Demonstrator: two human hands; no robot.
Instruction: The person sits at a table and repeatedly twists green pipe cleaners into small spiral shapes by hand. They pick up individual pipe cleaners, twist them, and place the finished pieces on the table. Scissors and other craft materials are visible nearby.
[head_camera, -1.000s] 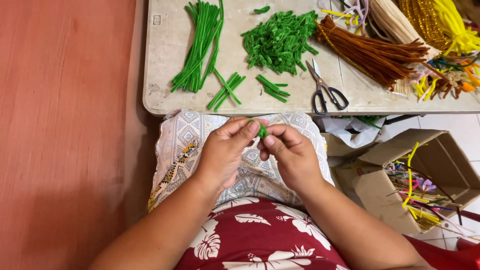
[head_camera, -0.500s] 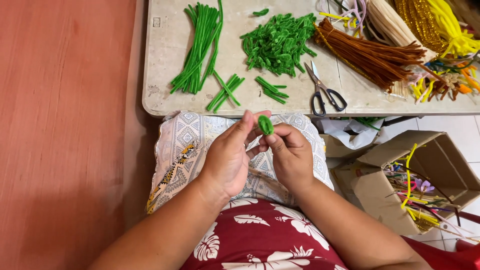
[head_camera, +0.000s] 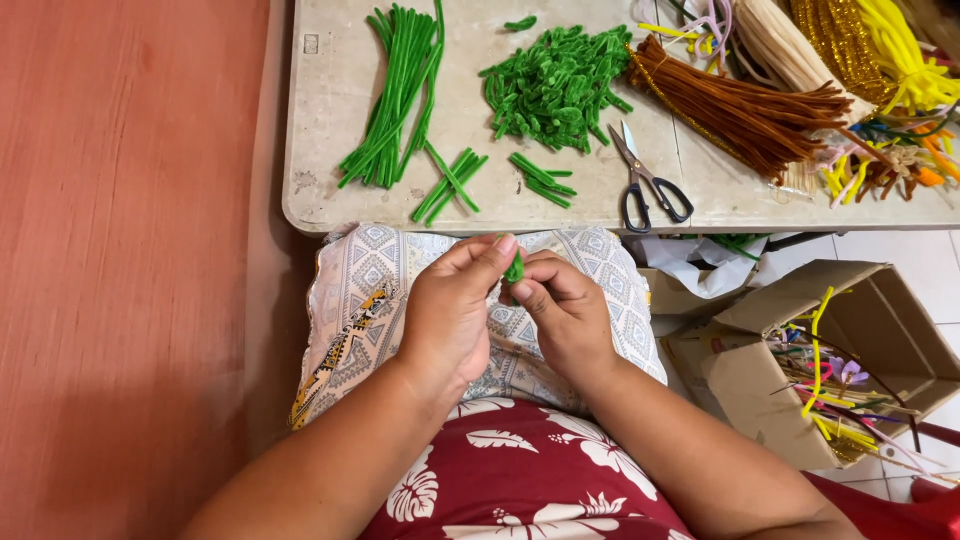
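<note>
As we look down from the head camera, our left hand (head_camera: 450, 315) and right hand (head_camera: 565, 315) meet over a patterned cushion (head_camera: 350, 320), fingertips pinched together on a short green pipe cleaner piece (head_camera: 514, 268). It looks light, fuzzy and bendable, best gripped at its ends. Scissors (head_camera: 648, 180) lie on the table (head_camera: 310, 150) beyond.

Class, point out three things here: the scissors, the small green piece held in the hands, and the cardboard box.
scissors (head_camera: 648, 178), head view, on the pivot where the blades cross.
green piece (head_camera: 514, 268), head view, on its middle between the fingers.
cardboard box (head_camera: 752, 395), head view, on its near wall.
</note>
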